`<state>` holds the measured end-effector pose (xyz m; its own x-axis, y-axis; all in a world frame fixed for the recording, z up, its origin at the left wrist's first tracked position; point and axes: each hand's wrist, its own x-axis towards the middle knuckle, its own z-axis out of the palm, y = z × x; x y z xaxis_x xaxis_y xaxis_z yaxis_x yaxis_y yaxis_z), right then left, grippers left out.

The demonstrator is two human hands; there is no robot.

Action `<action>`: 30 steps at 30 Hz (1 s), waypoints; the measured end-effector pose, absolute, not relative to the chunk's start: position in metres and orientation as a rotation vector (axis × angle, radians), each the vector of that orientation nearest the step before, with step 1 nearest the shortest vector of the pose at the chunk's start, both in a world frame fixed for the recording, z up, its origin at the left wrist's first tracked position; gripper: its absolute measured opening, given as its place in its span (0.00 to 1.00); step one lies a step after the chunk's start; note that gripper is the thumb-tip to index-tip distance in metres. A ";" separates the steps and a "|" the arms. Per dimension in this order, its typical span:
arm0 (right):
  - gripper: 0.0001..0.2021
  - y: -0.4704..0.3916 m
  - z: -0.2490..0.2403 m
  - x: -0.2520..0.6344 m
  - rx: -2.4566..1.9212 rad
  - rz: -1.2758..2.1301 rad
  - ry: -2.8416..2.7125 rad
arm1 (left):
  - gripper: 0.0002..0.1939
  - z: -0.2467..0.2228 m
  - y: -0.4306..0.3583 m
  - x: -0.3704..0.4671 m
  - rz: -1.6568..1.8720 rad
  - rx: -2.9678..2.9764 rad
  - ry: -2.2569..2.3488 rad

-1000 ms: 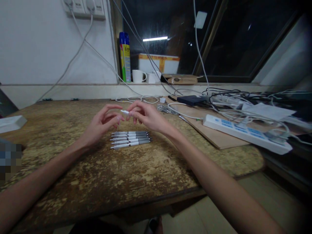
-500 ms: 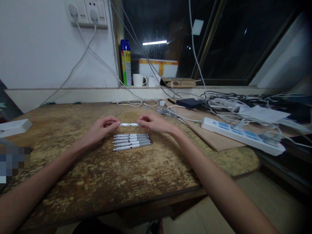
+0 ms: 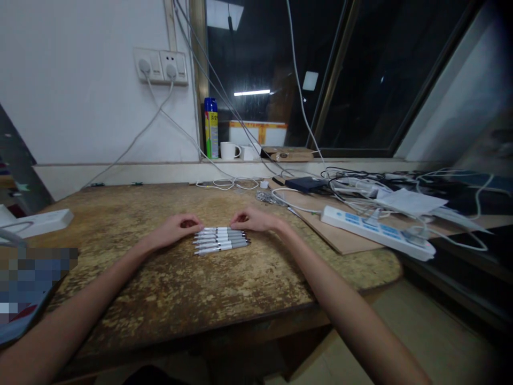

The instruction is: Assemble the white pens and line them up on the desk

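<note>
Several white pens (image 3: 219, 246) with grey grips lie side by side in a row on the worn wooden table (image 3: 172, 299), their tips pointing right. Along the far side of that row lies one more pen (image 3: 217, 229), pinched at its two ends. My left hand (image 3: 181, 227) has its fingertips closed on the left end. On the right end are the closed fingertips of my right hand (image 3: 250, 219), which hide that tip. The held pen is close against the row; whether it touches the tabletop I cannot tell.
A white power strip (image 3: 377, 232) rests on a brown board (image 3: 340, 243) at the right, beside tangled cables (image 3: 356, 187). Further back are a spray can (image 3: 211, 128), a white mug (image 3: 230, 151) and a cardboard box (image 3: 288, 154) on the sill. Another white strip (image 3: 44, 223) lies at the left.
Both hands have brought the held pen nearer to me, from a gap beyond the row to right beside it. The camera view has tilted up and shifted left.
</note>
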<state>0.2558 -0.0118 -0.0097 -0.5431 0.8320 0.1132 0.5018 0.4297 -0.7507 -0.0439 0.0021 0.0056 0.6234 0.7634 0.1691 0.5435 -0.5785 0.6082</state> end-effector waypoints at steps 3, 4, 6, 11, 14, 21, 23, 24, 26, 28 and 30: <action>0.13 -0.010 -0.013 0.257 -1.114 0.921 -2.204 | 0.25 0.007 -0.001 -0.045 0.585 2.325 1.028; 0.13 -0.009 -0.014 0.257 -1.111 0.910 -2.202 | 0.25 0.007 -0.002 -0.045 0.585 2.322 1.033; 0.13 -0.008 -0.016 0.256 -1.115 0.868 -2.191 | 0.25 0.006 -0.002 -0.047 0.577 2.321 1.036; 0.16 -0.006 -0.019 0.254 -1.224 0.683 -2.166 | 0.24 -0.002 0.004 -0.052 0.635 2.337 1.018; 0.20 -0.006 -0.017 0.253 -1.320 0.608 -2.113 | 0.23 -0.006 0.007 -0.054 0.704 2.329 1.044; 0.20 -0.011 -0.024 0.258 -1.462 0.359 -1.944 | 0.23 -0.001 0.008 -0.054 0.776 2.468 1.130; 0.16 -0.014 -0.032 0.262 -1.450 0.289 -1.925 | 0.25 -0.001 0.010 -0.055 0.730 2.485 1.177; 0.14 -0.015 -0.035 0.263 -1.458 0.262 -1.896 | 0.25 -0.001 0.011 -0.055 0.710 2.478 1.198; 0.14 -0.016 -0.041 0.265 -1.487 0.242 -1.848 | 0.24 -0.004 0.014 -0.057 0.722 2.456 1.236; 0.14 -0.015 -0.043 0.265 -1.487 0.243 -1.822 | 0.21 -0.007 0.017 -0.059 0.793 2.441 1.226; 0.14 -0.015 -0.043 0.263 -1.470 0.260 -1.813 | 0.19 -0.011 0.020 -0.060 0.810 2.420 1.170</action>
